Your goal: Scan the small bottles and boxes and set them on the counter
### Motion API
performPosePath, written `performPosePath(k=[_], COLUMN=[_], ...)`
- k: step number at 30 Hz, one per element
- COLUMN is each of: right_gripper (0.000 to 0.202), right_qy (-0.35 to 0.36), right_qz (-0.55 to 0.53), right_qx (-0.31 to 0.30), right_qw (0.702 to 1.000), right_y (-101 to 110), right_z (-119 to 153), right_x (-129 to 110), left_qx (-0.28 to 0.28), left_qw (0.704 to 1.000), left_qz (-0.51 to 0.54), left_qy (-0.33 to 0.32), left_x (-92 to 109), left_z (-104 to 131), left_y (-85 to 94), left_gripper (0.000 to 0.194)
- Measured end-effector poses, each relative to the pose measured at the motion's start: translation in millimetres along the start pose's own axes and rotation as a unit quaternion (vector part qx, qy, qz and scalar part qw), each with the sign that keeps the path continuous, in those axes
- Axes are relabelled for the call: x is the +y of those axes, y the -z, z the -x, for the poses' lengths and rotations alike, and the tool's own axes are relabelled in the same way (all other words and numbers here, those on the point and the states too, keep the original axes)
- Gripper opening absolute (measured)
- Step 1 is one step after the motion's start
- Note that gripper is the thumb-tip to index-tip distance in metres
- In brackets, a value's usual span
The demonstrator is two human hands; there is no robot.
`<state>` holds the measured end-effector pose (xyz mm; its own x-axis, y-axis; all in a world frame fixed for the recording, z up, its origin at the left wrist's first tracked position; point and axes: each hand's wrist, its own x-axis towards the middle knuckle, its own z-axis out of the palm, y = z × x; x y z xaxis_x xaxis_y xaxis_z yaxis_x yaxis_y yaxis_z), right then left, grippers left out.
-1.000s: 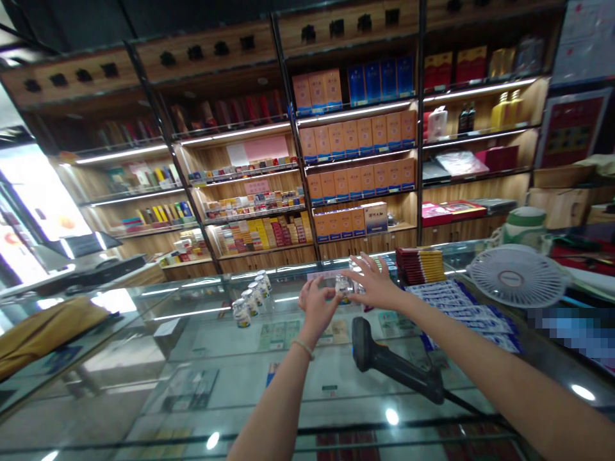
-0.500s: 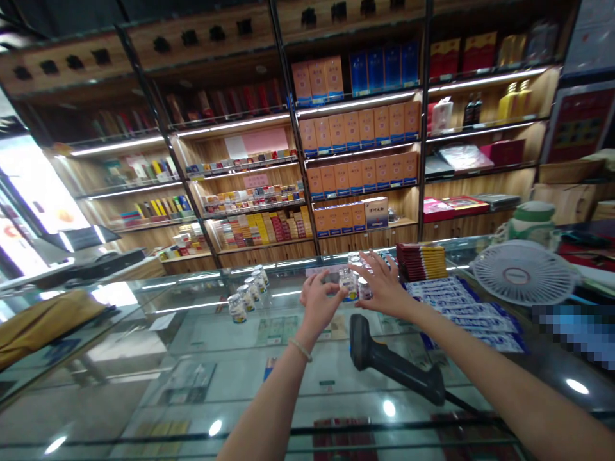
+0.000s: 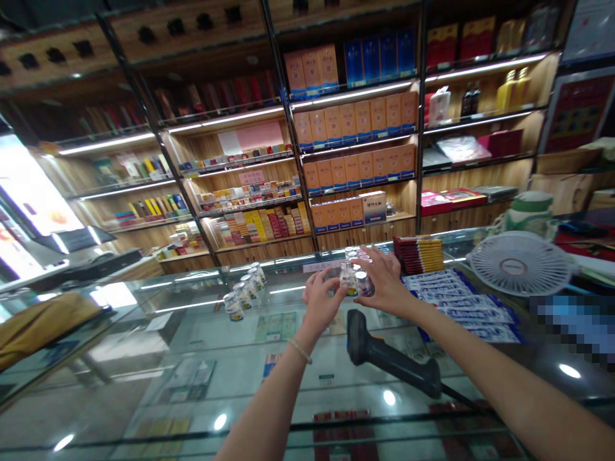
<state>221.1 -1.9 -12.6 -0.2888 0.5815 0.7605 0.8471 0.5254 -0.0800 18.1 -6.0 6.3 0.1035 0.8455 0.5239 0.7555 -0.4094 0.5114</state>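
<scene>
Over the glass counter, both my hands are at a cluster of small clear jars with pale lids. My left hand (image 3: 321,298), a beaded bracelet on its wrist, has its curled fingers and thumb against the left side of a small jar (image 3: 348,276). My right hand (image 3: 388,282) closes from the right around another small jar (image 3: 364,283), its fingers reaching over the jars behind and partly hiding them. A slanted row of similar jars (image 3: 244,293) stands to the left. Just below my hands lies a black barcode scanner (image 3: 391,358) with its cable.
The glass counter (image 3: 202,346) shows goods beneath it. Blue-white packets (image 3: 459,304) and a stack of red-yellow packs (image 3: 419,255) lie to the right, near a white fan (image 3: 521,264). A brown cloth (image 3: 45,320) is at left. Shelves with orange boxes (image 3: 355,123) stand behind.
The view has shifted slightly. My hands stay at the same jars, with my right fingers a little lower over them. The left row and the scanner look unmoved on the counter.
</scene>
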Motion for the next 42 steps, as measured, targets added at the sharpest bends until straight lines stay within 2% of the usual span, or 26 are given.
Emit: performPosePath(k=[7, 11, 21, 29, 33, 38, 42], right_gripper=[0.07, 0.065, 0.073, 0.079, 0.07, 0.057, 0.037], right_qy=[0.003, 0.024, 0.019, 0.015, 0.023, 0.041, 0.067], right_qz=[0.025, 0.039, 0.03, 0.017, 0.031, 0.082, 0.115], right_qx=[0.115, 0.139, 0.141, 0.098, 0.1, 0.113, 0.12], right_qw=[0.993, 0.989, 0.989, 0.995, 0.994, 0.989, 0.984], right_y=[4, 4, -4, 0, 4, 10, 11], right_z=[-3, -4, -3, 0, 0, 0, 1], right_x=[-6, -11, -11, -9, -6, 1, 2], left_qx=[0.028, 0.05, 0.068, 0.061, 0.057, 0.028, 0.004], left_qw=[0.999, 0.998, 0.996, 0.997, 0.998, 0.998, 0.995], left_qz=[0.007, 0.001, 0.006, 0.037, 0.028, -0.007, -0.021], left_qy=[-0.045, -0.041, -0.05, -0.009, -0.011, -0.057, -0.092], left_x=[2, 5, 4, -6, -9, -10, -14], left_z=[3, 3, 3, -2, -4, -2, -1], left_y=[-4.2, -5.7, -1.4, 4.9, 9.9, 19.0, 18.9], left_gripper=[0.026, 0.029, 0.015, 0.013, 0.012, 0.013, 0.016])
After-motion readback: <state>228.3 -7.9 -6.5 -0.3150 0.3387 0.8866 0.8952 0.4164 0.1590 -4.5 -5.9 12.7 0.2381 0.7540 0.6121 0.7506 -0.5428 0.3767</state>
